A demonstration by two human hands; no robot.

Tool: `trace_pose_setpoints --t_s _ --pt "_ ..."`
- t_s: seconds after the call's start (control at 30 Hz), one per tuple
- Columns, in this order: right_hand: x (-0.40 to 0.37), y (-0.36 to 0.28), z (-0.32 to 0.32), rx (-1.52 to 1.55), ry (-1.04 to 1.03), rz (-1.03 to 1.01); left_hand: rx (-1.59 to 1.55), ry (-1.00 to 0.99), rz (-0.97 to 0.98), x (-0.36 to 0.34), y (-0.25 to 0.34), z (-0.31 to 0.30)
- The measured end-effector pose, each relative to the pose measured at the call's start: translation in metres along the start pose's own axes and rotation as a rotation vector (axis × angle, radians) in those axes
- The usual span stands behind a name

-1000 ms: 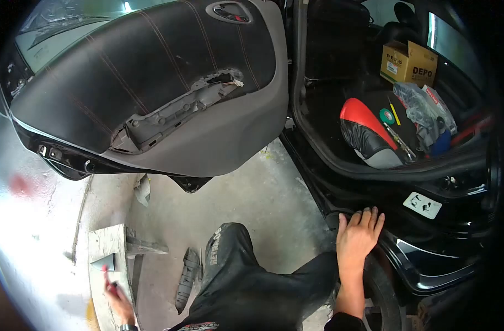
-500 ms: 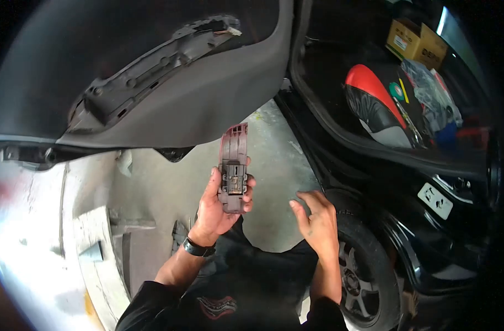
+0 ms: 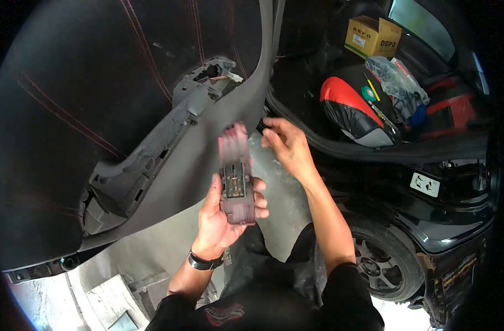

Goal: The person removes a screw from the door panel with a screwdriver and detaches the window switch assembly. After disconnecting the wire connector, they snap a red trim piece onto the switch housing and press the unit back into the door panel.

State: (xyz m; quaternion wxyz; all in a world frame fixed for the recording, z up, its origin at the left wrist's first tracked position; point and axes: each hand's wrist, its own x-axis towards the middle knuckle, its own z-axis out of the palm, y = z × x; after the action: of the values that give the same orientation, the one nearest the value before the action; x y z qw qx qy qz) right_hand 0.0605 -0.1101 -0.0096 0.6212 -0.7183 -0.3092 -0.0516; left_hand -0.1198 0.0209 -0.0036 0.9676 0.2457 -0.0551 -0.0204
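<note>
My left hand is closed around a long dark reddish switch panel, a door trim piece. Its underside faces up, showing an open switch housing with metal contacts inside; the far end is smeared by motion. Beyond it and to the right, my right hand pinches a small black piece between thumb and fingers; I cannot make out its kind. Up and left is the door panel with a long armrest recess. A white connector on wires pokes out of the recess's upper end.
Through the door opening on the right are a red-and-black seat, a cardboard box, a green tape roll and a clear plastic bag. A wheel stands at lower right. White boards lie at lower left.
My right hand has moved up and left and now pinches a small black piece; before, it was open and empty. The door panel has shifted in view. My left hand still holds the switch panel.
</note>
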Motion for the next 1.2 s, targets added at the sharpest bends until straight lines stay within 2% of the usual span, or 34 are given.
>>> trace_pose_setpoints --t_s 0.1,0.23,0.4,0.53,0.63,0.8,0.9,1.03,1.13,1.2 --pt "0.03 -0.01 0.023 0.07 0.041 -0.026 -0.143 -0.056 -0.141 -0.004 0.009 -0.001" --pt "0.055 -0.006 0.041 0.288 0.069 0.029 -0.266 -0.073 -0.223 0.004 0.018 0.005" --pt "0.073 0.006 0.053 0.561 0.018 0.033 -0.087 -0.114 -0.197 0.03 0.012 -0.002" --pt "0.086 0.011 0.058 0.732 -0.019 0.035 0.245 0.11 -0.04 0.045 -0.005 0.009" --pt "0.096 0.024 0.067 0.747 -0.074 -0.029 0.649 0.242 0.116 0.053 -0.014 0.025" --pt "0.101 0.018 0.064 0.873 -0.268 0.007 0.903 0.261 0.329 0.062 -0.019 0.022" --pt "0.11 0.022 0.067 0.937 -0.275 -0.079 1.061 0.228 0.487 0.07 -0.016 0.029" --pt "0.117 0.021 0.057 0.935 -0.317 -0.122 1.089 0.288 0.624 0.075 -0.013 0.037" --pt "0.122 0.03 0.052 0.954 -0.41 -0.162 1.227 0.362 0.768 0.078 -0.016 0.047" --pt "0.13 0.032 0.054 0.993 -0.403 -0.17 1.347 0.336 0.847 0.079 -0.007 0.047"
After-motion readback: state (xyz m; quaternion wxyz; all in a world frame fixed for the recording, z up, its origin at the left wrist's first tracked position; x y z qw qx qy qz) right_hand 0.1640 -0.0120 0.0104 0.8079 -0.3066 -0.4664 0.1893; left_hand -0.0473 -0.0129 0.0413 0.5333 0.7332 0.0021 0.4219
